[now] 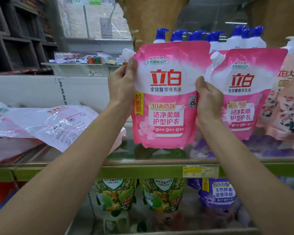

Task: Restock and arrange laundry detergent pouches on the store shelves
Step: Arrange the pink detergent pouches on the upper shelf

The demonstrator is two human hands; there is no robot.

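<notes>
Arms [58, 175] out, the left hand [120, 85] pinches the pink pouch [166, 99] by its top corner and the right hand [209, 106] clamps its right edge, upright over the shelf [143, 170] beside its twin [241, 92], and a floppy base could slump forward on release.

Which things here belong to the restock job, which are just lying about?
Job: pink plastic detergent pouch, gripped by left hand and right hand; matching pink pouch beside it; green-edged shelf.
Lying about: white pump bottles with blue caps; green deer-print pouches; crumpled clear wrapper.
</notes>
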